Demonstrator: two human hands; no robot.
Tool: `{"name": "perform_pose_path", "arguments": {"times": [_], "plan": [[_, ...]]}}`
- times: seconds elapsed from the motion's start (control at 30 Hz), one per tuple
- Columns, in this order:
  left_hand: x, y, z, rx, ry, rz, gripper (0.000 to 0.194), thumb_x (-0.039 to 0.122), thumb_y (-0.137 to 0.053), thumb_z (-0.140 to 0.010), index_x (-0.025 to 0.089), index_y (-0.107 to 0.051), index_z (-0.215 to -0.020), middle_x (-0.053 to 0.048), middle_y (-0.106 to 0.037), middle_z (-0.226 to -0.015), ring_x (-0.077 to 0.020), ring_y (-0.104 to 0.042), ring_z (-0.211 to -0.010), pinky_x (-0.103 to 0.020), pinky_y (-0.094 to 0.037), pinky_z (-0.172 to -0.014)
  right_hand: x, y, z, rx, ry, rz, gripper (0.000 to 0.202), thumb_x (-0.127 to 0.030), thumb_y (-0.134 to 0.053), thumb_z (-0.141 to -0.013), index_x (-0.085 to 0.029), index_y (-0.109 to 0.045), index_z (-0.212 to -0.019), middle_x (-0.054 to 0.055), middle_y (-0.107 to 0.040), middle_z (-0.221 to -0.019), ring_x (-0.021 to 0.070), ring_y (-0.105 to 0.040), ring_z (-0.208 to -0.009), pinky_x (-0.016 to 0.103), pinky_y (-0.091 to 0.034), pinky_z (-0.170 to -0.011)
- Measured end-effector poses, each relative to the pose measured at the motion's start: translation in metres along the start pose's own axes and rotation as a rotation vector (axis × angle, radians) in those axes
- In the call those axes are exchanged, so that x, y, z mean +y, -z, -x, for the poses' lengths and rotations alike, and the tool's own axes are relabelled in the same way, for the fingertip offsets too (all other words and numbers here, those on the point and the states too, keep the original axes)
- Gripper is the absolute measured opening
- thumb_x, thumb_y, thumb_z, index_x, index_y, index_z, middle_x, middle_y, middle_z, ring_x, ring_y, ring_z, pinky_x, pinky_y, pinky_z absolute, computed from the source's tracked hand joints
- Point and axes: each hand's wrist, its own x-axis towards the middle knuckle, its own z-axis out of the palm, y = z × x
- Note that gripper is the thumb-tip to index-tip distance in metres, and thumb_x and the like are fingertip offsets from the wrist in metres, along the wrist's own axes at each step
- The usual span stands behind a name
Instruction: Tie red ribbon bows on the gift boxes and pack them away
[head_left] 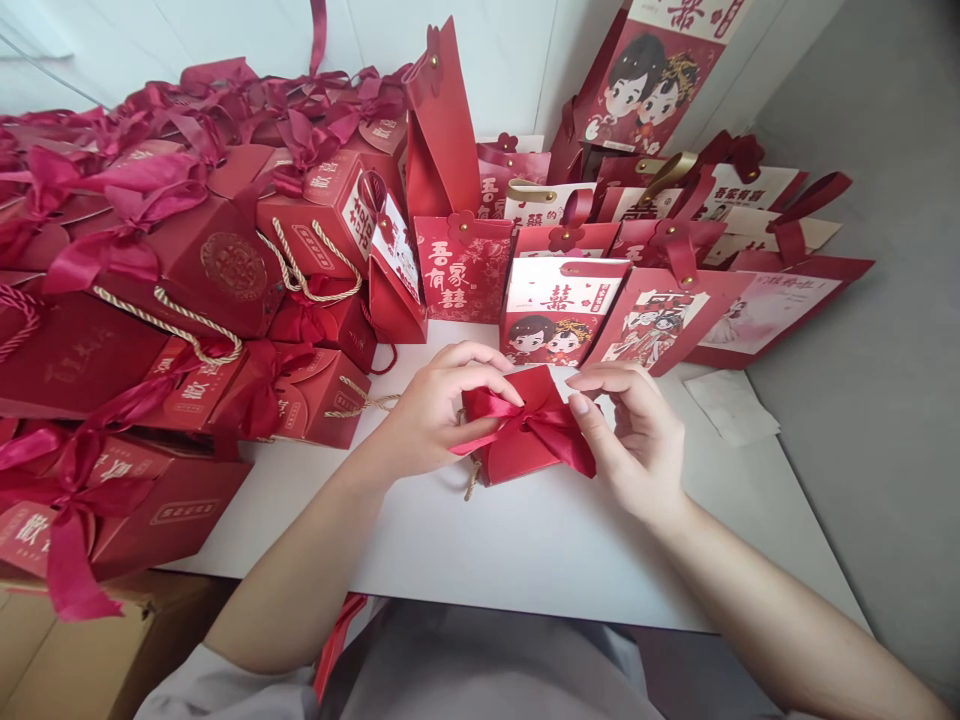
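A small red gift box sits on the white table in front of me, tied with a dark red satin ribbon in a bow. My left hand pinches the bow's left loop between thumb and fingers, its index fingertip close to the knot. On the other side, my right hand is beside the bow's right end, thumb and index finger slightly apart and the other fingers curled. I see nothing between those fingertips. A twisted gold cord pokes out at the box's lower left.
Many red ribboned boxes are piled on the left. Red and white paper gift bags stand in rows behind the box. A white tissue lies at right near the grey wall. A cardboard box is at lower left.
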Motion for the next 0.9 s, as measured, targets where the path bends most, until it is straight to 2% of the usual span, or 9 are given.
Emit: {"name": "perform_pose_path", "arguments": {"times": [0.13, 0.23, 0.37, 0.53, 0.73, 0.83, 0.9], "plan": [[-0.007, -0.004, -0.001, 0.124, -0.021, 0.043, 0.010, 0.031, -0.073, -0.087, 0.023, -0.077, -0.088, -0.007, -0.070, -0.108, -0.0208, -0.068, -0.099, -0.033, -0.054, -0.093, -0.002, 0.006, -0.001, -0.035, -0.144, -0.225, 0.016, -0.026, -0.060, -0.100, -0.028, -0.075, -0.105, 0.004, -0.073, -0.097, 0.0204, -0.068, -0.090, 0.036, -0.054, -0.078], [-0.009, -0.008, -0.002, 0.224, -0.085, 0.059, 0.004, 0.023, -0.075, -0.085, 0.021, -0.075, -0.089, -0.007, -0.071, -0.102, -0.0191, -0.068, -0.096, -0.031, -0.055, -0.089, -0.003, 0.010, -0.003, -0.022, -0.084, -0.283, 0.014, -0.027, -0.062, -0.098, -0.027, -0.076, -0.098, 0.003, -0.074, -0.088, 0.0200, -0.068, -0.080, 0.035, -0.054, -0.071], [-0.008, -0.013, -0.002, 0.322, -0.052, 0.048, 0.012, 0.011, -0.074, -0.082, 0.021, -0.072, -0.089, -0.006, -0.072, -0.099, -0.0192, -0.068, -0.095, -0.030, -0.056, -0.081, -0.007, 0.012, -0.005, -0.022, 0.030, -0.313, 0.007, -0.028, -0.068, -0.093, -0.027, -0.075, -0.094, 0.003, -0.070, -0.076, 0.0204, -0.064, -0.071, 0.037, -0.053, -0.064], [-0.010, -0.017, -0.003, 0.342, -0.014, 0.019, 0.019, 0.005, -0.074, -0.078, 0.022, -0.072, -0.087, -0.005, -0.070, -0.099, -0.0180, -0.068, -0.095, -0.029, -0.055, -0.082, -0.018, 0.017, -0.004, -0.096, -0.003, -0.460, 0.005, -0.030, -0.069, -0.093, -0.027, -0.069, -0.090, 0.002, -0.065, -0.073, 0.0186, -0.059, -0.065, 0.035, -0.049, -0.057], [-0.015, -0.018, -0.003, 0.344, -0.052, 0.006, 0.014, 0.009, -0.072, -0.083, 0.021, -0.072, -0.089, -0.005, -0.070, -0.097, -0.0184, -0.068, -0.092, -0.030, -0.055, -0.080, -0.030, 0.023, -0.005, -0.150, -0.066, -0.575, 0.025, -0.040, -0.078, -0.086, -0.028, -0.059, -0.075, -0.002, -0.055, -0.062, 0.0164, -0.053, -0.054, 0.031, -0.044, -0.048], [-0.016, -0.018, -0.004, 0.367, -0.034, 0.005, 0.011, 0.013, -0.075, -0.082, 0.021, -0.072, -0.087, -0.005, -0.070, -0.096, -0.0189, -0.068, -0.090, -0.031, -0.055, -0.078, -0.029, 0.018, -0.012, -0.293, -0.070, -0.800, 0.045, -0.049, -0.076, -0.087, -0.026, -0.044, -0.065, -0.006, -0.045, -0.052, 0.0128, -0.044, -0.043, 0.026, -0.037, -0.039], [-0.016, -0.018, -0.005, 0.397, 0.001, -0.003, 0.010, 0.014, -0.076, -0.081, 0.021, -0.073, -0.087, -0.005, -0.071, -0.095, -0.0184, -0.067, -0.087, -0.031, -0.054, -0.076, -0.026, 0.014, -0.016, -0.387, -0.058, -0.982, 0.049, -0.050, -0.071, -0.090, -0.026, -0.038, -0.064, -0.008, -0.038, -0.047, 0.0117, -0.038, -0.038, 0.024, -0.035, -0.037]]}}
